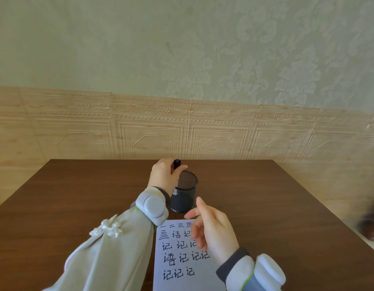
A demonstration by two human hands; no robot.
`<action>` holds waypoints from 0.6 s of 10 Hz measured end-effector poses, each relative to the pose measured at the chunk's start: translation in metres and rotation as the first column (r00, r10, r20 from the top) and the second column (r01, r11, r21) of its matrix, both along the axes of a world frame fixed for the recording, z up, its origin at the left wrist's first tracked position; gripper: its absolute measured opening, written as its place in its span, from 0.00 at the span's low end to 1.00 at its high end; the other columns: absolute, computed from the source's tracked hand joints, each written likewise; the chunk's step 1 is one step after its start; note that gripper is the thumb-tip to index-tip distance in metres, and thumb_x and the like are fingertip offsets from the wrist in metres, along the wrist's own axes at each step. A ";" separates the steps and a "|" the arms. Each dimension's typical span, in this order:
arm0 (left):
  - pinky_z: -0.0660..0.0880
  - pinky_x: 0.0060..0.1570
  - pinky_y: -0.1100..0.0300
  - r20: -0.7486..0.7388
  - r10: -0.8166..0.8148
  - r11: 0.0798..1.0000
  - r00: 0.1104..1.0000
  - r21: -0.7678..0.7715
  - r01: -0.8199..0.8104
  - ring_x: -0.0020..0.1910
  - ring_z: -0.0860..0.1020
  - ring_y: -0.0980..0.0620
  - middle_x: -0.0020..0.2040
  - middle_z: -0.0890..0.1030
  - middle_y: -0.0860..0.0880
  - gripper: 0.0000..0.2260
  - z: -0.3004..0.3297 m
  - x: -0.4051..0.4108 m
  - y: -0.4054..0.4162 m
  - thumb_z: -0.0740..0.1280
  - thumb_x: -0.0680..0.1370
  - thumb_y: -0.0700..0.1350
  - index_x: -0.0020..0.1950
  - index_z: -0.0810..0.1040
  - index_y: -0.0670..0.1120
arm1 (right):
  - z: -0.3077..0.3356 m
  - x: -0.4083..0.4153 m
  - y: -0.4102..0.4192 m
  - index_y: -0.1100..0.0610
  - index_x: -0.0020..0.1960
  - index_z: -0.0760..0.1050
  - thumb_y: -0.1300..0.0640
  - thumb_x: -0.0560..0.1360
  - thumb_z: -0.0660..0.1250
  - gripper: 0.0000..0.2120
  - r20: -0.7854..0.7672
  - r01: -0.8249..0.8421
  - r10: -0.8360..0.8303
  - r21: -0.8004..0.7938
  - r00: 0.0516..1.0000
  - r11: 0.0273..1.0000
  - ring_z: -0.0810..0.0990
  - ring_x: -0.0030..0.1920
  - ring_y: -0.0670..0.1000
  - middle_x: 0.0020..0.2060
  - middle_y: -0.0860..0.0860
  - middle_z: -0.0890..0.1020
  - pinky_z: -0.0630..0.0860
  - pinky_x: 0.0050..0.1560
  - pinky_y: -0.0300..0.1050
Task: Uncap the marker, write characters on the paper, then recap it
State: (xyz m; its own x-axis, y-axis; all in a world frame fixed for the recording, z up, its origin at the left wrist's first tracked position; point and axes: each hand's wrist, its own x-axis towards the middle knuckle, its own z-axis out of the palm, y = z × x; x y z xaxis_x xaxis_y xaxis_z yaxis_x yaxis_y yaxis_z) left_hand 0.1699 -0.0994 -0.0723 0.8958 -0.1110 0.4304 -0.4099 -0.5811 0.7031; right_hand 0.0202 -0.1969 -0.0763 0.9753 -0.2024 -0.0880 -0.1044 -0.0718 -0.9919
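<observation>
So, your left hand has its fingers curled round the marker, gripping it upright with its black top end poking out just above them, and most of the barrel is hidden inside the grip. You cannot tell from this view whether that black end is the cap or the bare back of the marker. Right below those fingers, touching or nearly touching your palm, stands the black mesh pen holder on the brown table; whether the marker's lower end is inside the holder or just over its rim is not visible. Your right hand holds nothing: its fingers are loosely spread and relaxed, hovering over the upper right part of the paper, which lies on the near side of the holder. That sheet already carries several rows of black characters, down to the lowest row near your right wrist. Judging by that, the writing looks largely done, and the marker at the holder suggests you are either at the very end, with the cap back on, or about to lift it for another round. If the cap is not yet seated, that click is all that is left.
</observation>
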 end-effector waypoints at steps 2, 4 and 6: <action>0.63 0.34 0.62 -0.057 0.036 0.998 0.998 0.055 -0.033 0.35 0.71 0.49 0.35 0.74 0.46 0.17 -0.015 0.004 0.004 0.67 0.75 0.52 0.38 0.75 0.39 | -0.002 0.005 0.004 0.59 0.40 0.78 0.46 0.81 0.55 0.22 -0.012 -0.036 0.036 -0.025 0.999 0.999 0.69 0.20 0.46 0.20 0.49 0.74 0.66 0.22 0.36; 0.71 0.38 0.60 -0.134 0.024 0.998 0.991 0.069 -0.015 0.41 0.76 0.49 0.41 0.81 0.47 0.14 -0.025 0.001 0.008 0.69 0.73 0.55 0.43 0.79 0.43 | -0.003 0.005 0.005 0.59 0.40 0.78 0.46 0.81 0.54 0.22 -0.015 -0.061 0.061 -0.028 0.998 0.998 0.70 0.20 0.46 0.20 0.49 0.75 0.67 0.22 0.36; 0.71 0.38 0.61 -0.136 0.068 0.997 0.988 -0.009 -0.070 0.39 0.74 0.51 0.36 0.72 0.53 0.16 -0.020 -0.029 0.023 0.71 0.72 0.54 0.57 0.75 0.50 | -0.002 -0.007 0.009 0.57 0.40 0.78 0.46 0.81 0.54 0.22 -0.022 -0.061 0.061 -0.026 0.998 0.998 0.70 0.20 0.45 0.21 0.49 0.75 0.67 0.22 0.36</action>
